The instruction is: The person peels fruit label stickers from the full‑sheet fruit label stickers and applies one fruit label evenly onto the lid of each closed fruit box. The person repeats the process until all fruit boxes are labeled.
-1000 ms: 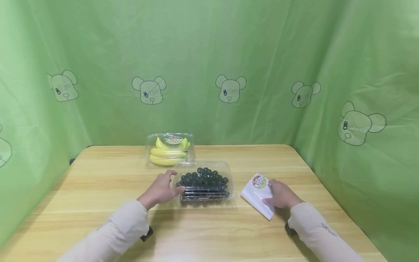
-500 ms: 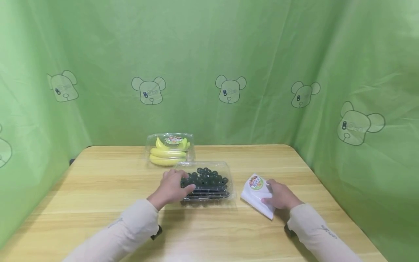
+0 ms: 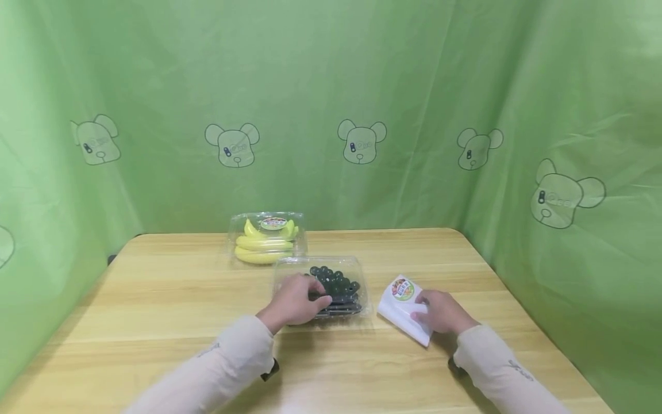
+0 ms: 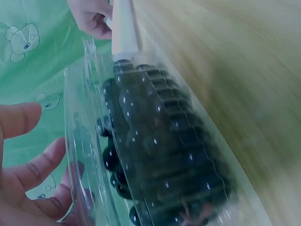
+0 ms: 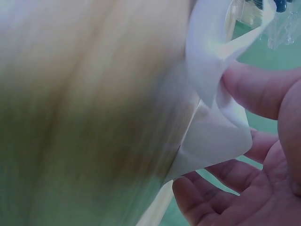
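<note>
A clear plastic clamshell box [image 3: 323, 261] of dark green grapes [image 3: 338, 283] stands mid-table. My left hand [image 3: 296, 302] overlaps the box's left half in the head view. Its thumb and fingers are spread apart in the left wrist view, fingertips [image 4: 59, 146] right by the clear lid, nothing between them. To the right of the box, my right hand [image 3: 442, 311] holds a folded white sheet of stickers [image 3: 398, 322] by its right side, thumb on top and fingers beneath. A round fruit sticker [image 3: 403, 289] shows on the sheet's upper part.
Behind the grapes, slightly left, sits another clear clamshell box [image 3: 238, 224] of yellow bananas [image 3: 264, 256], with a round sticker [image 3: 273, 223] on its lid. Green curtains [image 3: 310, 75] with bear outlines enclose the wooden table [image 3: 170, 287] at the back and sides.
My left hand has moved right, from the left edge of the grape box to over its left half. The right hand stays on the sticker sheet, which has shifted and flexed slightly.
</note>
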Tool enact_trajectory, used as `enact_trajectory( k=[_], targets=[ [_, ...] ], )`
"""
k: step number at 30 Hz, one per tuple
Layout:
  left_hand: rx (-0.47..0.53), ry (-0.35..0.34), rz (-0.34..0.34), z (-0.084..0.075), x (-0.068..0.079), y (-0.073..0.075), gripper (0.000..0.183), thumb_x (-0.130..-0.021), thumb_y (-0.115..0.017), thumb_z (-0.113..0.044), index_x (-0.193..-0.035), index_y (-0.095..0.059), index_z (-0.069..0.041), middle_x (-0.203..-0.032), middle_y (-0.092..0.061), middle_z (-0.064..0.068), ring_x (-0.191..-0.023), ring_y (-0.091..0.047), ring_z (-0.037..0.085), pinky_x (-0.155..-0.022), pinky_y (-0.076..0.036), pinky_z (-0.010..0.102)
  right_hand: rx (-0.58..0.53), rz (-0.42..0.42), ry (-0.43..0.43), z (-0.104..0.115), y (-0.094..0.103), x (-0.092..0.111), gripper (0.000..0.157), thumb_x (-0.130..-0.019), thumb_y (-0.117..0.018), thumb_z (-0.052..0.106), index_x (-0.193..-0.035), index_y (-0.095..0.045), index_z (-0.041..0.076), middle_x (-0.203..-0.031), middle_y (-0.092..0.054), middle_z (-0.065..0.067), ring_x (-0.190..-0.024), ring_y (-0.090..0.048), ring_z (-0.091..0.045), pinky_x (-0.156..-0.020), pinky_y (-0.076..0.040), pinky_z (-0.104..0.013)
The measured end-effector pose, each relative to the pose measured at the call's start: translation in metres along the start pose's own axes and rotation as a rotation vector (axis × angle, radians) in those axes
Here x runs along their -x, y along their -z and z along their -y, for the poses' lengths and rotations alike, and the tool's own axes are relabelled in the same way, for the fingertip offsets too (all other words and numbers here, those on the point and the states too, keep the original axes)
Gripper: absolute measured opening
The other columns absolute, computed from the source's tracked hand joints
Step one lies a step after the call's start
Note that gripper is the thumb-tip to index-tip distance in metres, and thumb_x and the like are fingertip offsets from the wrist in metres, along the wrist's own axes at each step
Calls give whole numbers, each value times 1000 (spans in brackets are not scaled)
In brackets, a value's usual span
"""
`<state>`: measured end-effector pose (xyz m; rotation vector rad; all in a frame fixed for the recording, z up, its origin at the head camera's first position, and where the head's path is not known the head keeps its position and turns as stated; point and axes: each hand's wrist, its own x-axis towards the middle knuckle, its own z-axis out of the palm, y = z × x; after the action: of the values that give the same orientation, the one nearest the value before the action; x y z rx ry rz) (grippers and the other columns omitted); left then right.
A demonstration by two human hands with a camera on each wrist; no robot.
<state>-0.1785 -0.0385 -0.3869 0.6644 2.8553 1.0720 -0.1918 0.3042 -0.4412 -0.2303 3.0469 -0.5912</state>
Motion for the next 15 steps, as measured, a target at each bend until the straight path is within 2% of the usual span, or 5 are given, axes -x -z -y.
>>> enact_trajectory(
  k=[2, 7, 10, 12, 15],
  targets=[
    [14, -7, 10, -3, -2, -3, 27, -90, -69, -28, -105, -68, -6, -108, -65, 9, -107, -57, 31, -96, -46, 49, 3, -7, 8, 0, 0, 0, 31, -83, -75, 16, -104, -64, -5, -101, -66, -21, -94, -61, -39, -86, -49, -57],
    [31, -21, 9, -12, -6, -11, 23, -90, -69, -29, -103, -68, -9, -107, -65, 6, -109, -56, 30, -100, -40, 52, 13, -24, 34, -2, 0, 1, 29, -83, -74, 14, -102, -65, -5, -101, -66, -21, -97, -61, -42, -88, -48, -58],
    [51, -50, -8, -15, -8, -18, 16, -91, -68, -27, -96, -68, -13, -100, -66, 0, -105, -56, 26, -99, -40, 50, 11, -23, 34, -1, 1, 2, 29, -83, -74, 14, -102, -65, -5, -101, -66, -22, -97, -60, -43, -88, -48, -59],
    [69, -83, -22, -17, -9, -23, 11, -92, -66, -24, -90, -68, -14, -93, -65, -3, -97, -58, 21, -94, -44, 44, 4, -21, 26, 0, 1, 4, 29, -83, -74, 14, -103, -65, -5, -102, -66, -22, -98, -60, -43, -88, -48, -59],
    [110, -129, -26, -21, -10, -28, 20, -96, -60, -23, -79, -65, -12, -82, -63, -4, -80, -56, 15, -79, -49, 33, -15, -14, 9, 1, 1, 5, 30, -84, -74, 15, -105, -65, -5, -104, -66, -22, -99, -60, -43, -89, -48, -59]
  ],
)
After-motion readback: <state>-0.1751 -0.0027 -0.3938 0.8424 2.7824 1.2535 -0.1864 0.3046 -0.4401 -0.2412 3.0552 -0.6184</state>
